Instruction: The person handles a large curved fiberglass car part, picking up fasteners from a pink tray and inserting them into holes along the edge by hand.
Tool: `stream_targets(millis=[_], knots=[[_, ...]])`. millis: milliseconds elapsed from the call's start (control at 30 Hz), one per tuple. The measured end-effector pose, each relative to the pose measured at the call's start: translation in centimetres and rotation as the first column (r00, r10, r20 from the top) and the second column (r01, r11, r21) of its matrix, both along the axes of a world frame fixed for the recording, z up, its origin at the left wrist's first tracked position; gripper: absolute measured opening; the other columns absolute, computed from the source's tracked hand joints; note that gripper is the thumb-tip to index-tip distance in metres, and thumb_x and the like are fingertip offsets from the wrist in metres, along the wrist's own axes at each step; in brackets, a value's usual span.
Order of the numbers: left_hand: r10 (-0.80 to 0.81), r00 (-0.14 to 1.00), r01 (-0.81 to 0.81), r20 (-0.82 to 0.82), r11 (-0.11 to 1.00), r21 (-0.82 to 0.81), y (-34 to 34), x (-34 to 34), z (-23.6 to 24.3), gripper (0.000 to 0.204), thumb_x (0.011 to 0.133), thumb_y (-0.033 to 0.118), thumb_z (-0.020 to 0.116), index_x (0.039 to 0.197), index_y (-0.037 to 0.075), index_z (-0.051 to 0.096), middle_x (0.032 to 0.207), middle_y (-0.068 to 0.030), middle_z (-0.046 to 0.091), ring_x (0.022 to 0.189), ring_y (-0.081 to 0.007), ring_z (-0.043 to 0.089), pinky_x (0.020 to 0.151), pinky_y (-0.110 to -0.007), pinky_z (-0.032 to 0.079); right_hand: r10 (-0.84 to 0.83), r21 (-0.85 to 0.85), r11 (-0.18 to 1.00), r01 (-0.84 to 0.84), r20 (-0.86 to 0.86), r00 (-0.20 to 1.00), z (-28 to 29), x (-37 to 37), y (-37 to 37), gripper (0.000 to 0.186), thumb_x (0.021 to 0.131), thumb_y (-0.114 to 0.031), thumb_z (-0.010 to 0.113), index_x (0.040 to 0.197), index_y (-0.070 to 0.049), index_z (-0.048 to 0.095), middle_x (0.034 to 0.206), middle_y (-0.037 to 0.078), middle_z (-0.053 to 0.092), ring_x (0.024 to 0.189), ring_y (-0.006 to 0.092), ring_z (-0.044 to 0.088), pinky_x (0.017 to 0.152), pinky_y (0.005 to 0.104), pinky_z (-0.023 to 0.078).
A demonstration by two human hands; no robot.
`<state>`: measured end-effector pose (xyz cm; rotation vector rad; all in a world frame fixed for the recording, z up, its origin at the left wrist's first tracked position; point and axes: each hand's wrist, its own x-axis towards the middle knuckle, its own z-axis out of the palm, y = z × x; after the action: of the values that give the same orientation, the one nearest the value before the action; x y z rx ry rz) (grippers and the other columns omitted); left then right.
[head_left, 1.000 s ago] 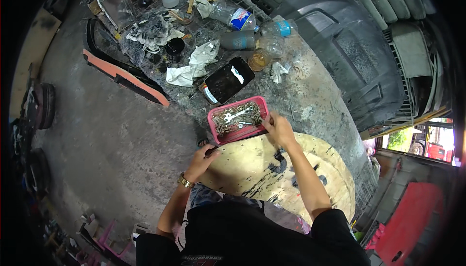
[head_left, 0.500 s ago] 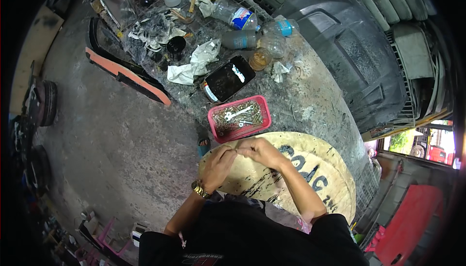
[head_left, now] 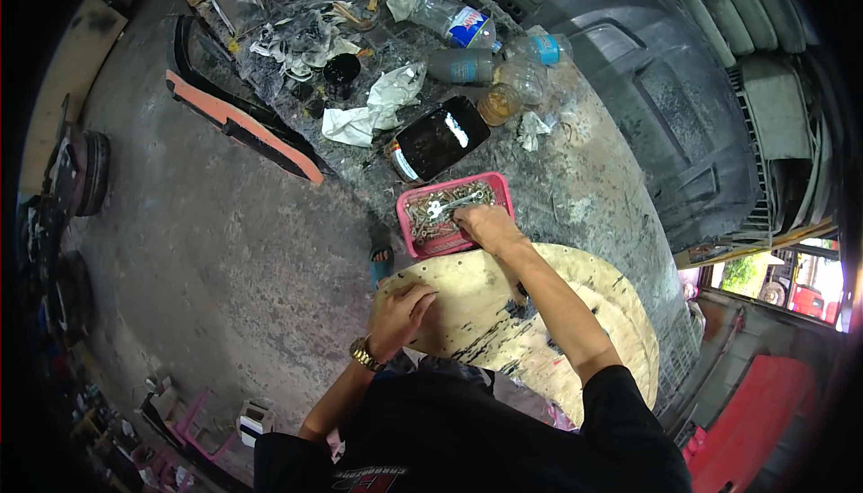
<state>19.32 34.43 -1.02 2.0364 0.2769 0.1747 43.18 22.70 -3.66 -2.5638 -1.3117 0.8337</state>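
Observation:
My right hand [head_left: 486, 224] reaches over the near right side of a pink plastic basket [head_left: 505, 189]. Its fingertips dip among loose bolts [head_left: 422, 221] beside an open-ended wrench [head_left: 460, 204]; what they touch is hidden. Over the left part of a round, pale wooden board [head_left: 476, 291] is my left hand [head_left: 401, 316], its fingers bent in toward the thumb. Whatever lies between those fingers, if anything, is too small to make out. Small holes run along the board's rim, and dark paint marks streak its face.
Beyond the basket lie a black open container [head_left: 439, 140], crumpled white cloths [head_left: 395, 93], plastic bottles [head_left: 460, 66] and a hammer [head_left: 360, 15]. A large dark panel [head_left: 647, 88] leans at the right. An orange-and-black car part [head_left: 243, 124] borders the worktop's left side.
My right hand has left my left hand and moved forward into the basket. My left hand has stayed over the board's left part, drawn slightly back. The view has shifted slightly.

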Motion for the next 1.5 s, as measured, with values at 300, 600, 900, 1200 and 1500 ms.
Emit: stream_targets(millis=[300, 600, 900, 1200, 1500], knots=[[0.006, 0.997, -0.017, -0.077, 0.989, -0.144, 1.0, 0.6, 0.7, 0.012, 0.087, 0.014, 0.061, 0.093, 0.005, 0.065, 0.089, -0.0124, 0.067, 0.082, -0.0316, 0.062, 0.075, -0.04, 0.045, 0.275, -0.144, 0.951, -0.273, -0.003, 0.961, -0.7, 1.0, 1.2, 0.019, 0.084, -0.015, 0.056, 0.101, -0.01, 0.063, 0.085, 0.014, 0.068, 0.083, 0.0329, 0.066, 0.073, 0.0458, 0.053], [0.1, 0.992, -0.117, -0.074, 0.956, -0.268, 2.4, 3.0, 0.7, 0.016, 0.09, 0.01, 0.059, 0.1, -0.001, 0.062, 0.09, -0.0174, 0.065, 0.079, -0.0346, 0.063, 0.068, -0.037, 0.049, 0.071, 0.165, 0.985, -0.044, -0.162, 0.984, 2.7, 1.5, -0.6, 0.014, 0.082, -0.014, 0.066, 0.091, -0.005, 0.059, 0.077, 0.013, 0.065, 0.07, 0.0297, 0.062, 0.064, 0.0384, 0.05], [0.062, 0.994, -0.094, -0.092, 0.914, -0.395, 1.6, 5.3, 0.0, 0.016, 0.089, 0.008, 0.06, 0.102, -0.002, 0.062, 0.088, -0.0182, 0.065, 0.076, -0.0304, 0.064, 0.067, -0.035, 0.049, -0.277, 0.043, 0.756, 0.653, -0.883, 0.378, 9.2, -4.3, -0.6, 0.012, 0.086, -0.009, 0.068, 0.096, -0.006, 0.064, 0.075, -0.003, 0.06, 0.068, 0.0037, 0.053, 0.057, 0.0196, 0.04], [0.037, 0.994, -0.082, -0.105, 0.884, -0.461, 0.8, 5.1, 1.2, 0.016, 0.09, 0.007, 0.059, 0.103, -0.002, 0.062, 0.086, -0.0091, 0.066, 0.077, -0.0138, 0.063, 0.069, -0.028, 0.048, -0.284, 0.032, 0.803, 0.595, -0.857, 0.43, 8.0, -4.7, -1.4, 0.013, 0.087, -0.007, 0.065, 0.099, -0.003, 0.064, 0.085, 0.0, 0.063, 0.078, 0.0074, 0.055, 0.071, 0.0242, 0.045], [0.035, 0.991, -0.106, -0.13, 0.799, -0.592, 1.0, 4.4, 0.2, 0.015, 0.091, 0.006, 0.057, 0.103, -0.003, 0.061, 0.09, -0.0072, 0.066, 0.084, -0.0118, 0.064, 0.075, -0.025, 0.048, -0.334, 0.132, 0.852, 0.507, -0.608, 0.72, 6.7, -3.0, -0.4, 0.014, 0.088, -0.01, 0.062, 0.1, -0.002, 0.064, 0.091, 0.007, 0.069, 0.081, 0.0175, 0.064, 0.071, 0.0321, 0.05]])
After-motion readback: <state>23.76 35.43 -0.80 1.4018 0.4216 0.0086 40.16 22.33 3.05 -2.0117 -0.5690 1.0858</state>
